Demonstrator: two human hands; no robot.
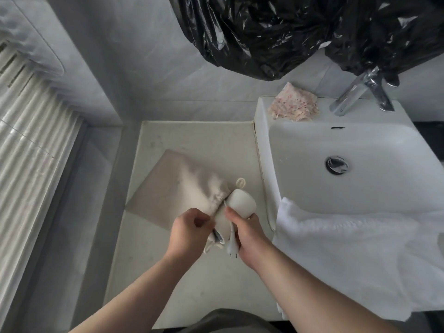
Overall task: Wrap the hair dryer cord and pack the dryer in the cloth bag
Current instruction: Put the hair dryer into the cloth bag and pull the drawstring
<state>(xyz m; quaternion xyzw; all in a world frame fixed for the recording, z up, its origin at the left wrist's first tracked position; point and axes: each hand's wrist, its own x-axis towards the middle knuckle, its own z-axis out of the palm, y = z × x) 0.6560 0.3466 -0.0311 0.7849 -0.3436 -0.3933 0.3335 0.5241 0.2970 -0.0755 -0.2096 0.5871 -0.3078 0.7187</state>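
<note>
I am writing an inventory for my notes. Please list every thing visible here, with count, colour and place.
sink: one, white, right side.
counter: one, cream, left of the sink.
cloth bag: one, beige, on the counter.
hair dryer: one, white, partly in the bag's mouth.
plug: one, white, beside the bag's mouth.
tap: one, chrome, on the sink's back rim.
towel: one, white, over the sink's front edge.
crumpled cloth: one, pink, sink's back left corner.
plastic bag: one, black, top.
left hand: one, grips the bag's mouth.
right hand: one, holds the hair dryer.
</note>
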